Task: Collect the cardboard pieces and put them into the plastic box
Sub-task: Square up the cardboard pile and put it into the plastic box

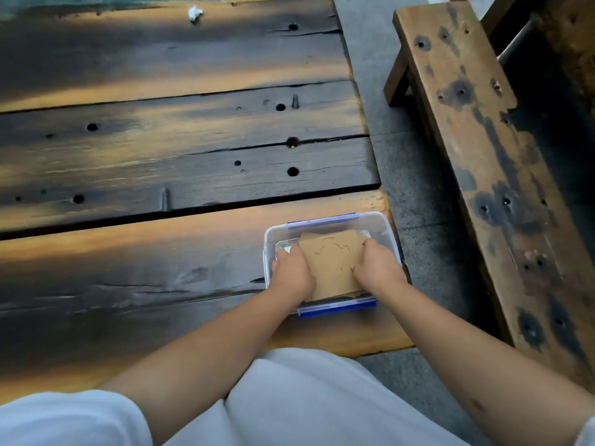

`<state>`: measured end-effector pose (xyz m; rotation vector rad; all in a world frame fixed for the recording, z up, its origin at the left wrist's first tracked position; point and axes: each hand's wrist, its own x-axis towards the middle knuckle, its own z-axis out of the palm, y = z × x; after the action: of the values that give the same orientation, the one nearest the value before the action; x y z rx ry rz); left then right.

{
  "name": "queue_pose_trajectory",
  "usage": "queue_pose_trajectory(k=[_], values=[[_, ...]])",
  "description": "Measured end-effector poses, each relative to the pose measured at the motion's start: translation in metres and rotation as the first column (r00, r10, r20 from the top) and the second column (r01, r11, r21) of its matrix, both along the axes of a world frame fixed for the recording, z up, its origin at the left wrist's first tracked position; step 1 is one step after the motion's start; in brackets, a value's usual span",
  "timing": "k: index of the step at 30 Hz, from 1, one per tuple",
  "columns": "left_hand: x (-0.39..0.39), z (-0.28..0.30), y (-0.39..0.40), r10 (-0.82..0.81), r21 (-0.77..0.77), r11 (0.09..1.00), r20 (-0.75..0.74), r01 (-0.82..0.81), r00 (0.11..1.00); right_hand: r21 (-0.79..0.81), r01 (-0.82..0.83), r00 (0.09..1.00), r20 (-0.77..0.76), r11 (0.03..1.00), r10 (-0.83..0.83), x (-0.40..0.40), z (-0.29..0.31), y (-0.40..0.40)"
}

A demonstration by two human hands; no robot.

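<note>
Task looks nearly done, judging by the layout. Both hands are in the box (331, 220), a clear plastic tub with blue clips on its near and far sides, sitting at the right end of the table (161, 252). The cardboard (331, 262) is a brown stack inside the box, top sheet showing curved cut lines. The left hand (291, 268) presses on the stack's left edge, fingers curled down over it; the right hand (378, 265) does the same on the right edge. Whether the fingers pinch the stack or only push it flat — cannot tell.

No loose cardboard shows on the table, so what's likely left is letting go, maybe closing up; no lid in view.

Counts: one box, two blue clips, two hands. Cardboard — several layers at least, exact number unreadable. One white crumpled scrap (195, 12) at the table's far edge, material unclear. One bench (467, 156) to the right, well apart.
</note>
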<state>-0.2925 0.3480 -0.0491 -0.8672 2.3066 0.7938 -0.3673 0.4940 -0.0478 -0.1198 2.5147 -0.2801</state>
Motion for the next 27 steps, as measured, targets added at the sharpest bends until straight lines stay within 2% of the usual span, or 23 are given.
queue_pose_trajectory(k=[2,4,7,10,14,17,19,21,27], values=[[-0.001,0.0,0.0,0.016,-0.013,1.0,0.013,-0.016,1.0,0.013,-0.006,1.0,-0.01,1.0,0.006,0.0,0.002,-0.002],[-0.001,0.001,0.001,0.031,-0.003,1.0,-0.005,-0.031,1.0,0.02,-0.065,0.994,-0.083,0.998,0.066,0.002,0.003,-0.003],[0.0,0.003,0.002,0.01,-0.023,1.0,-0.065,-0.012,0.998,0.058,-0.294,0.924,-0.236,0.954,0.299,0.006,0.007,-0.004],[-0.001,0.007,0.002,-0.062,-0.019,0.998,-0.146,0.06,0.987,0.092,-0.435,0.855,-0.271,0.896,0.443,0.012,0.012,-0.003],[0.005,0.021,-0.006,-0.181,-0.02,0.983,-0.295,0.183,0.938,0.076,-0.437,0.857,-0.268,0.896,0.441,0.018,0.019,-0.003],[0.025,0.036,-0.024,-0.292,-0.127,0.957,-0.425,0.262,0.857,0.034,-0.457,0.844,-0.298,0.889,0.446,0.027,0.027,-0.005],[0.041,0.046,-0.039,-0.421,-0.323,0.895,-0.376,0.309,0.825,0.038,-0.495,0.827,-0.286,0.868,0.484,0.034,0.032,-0.009],[0.057,0.056,-0.053,-0.455,-0.449,0.84,-0.276,0.305,0.847,0.055,-0.528,0.804,-0.287,0.847,0.52,0.04,0.039,-0.017],[0.109,0.078,-0.09,-0.377,-0.56,0.799,-0.18,0.221,0.908,0.08,-0.584,0.747,-0.335,0.808,0.574,0.068,0.06,-0.053]])
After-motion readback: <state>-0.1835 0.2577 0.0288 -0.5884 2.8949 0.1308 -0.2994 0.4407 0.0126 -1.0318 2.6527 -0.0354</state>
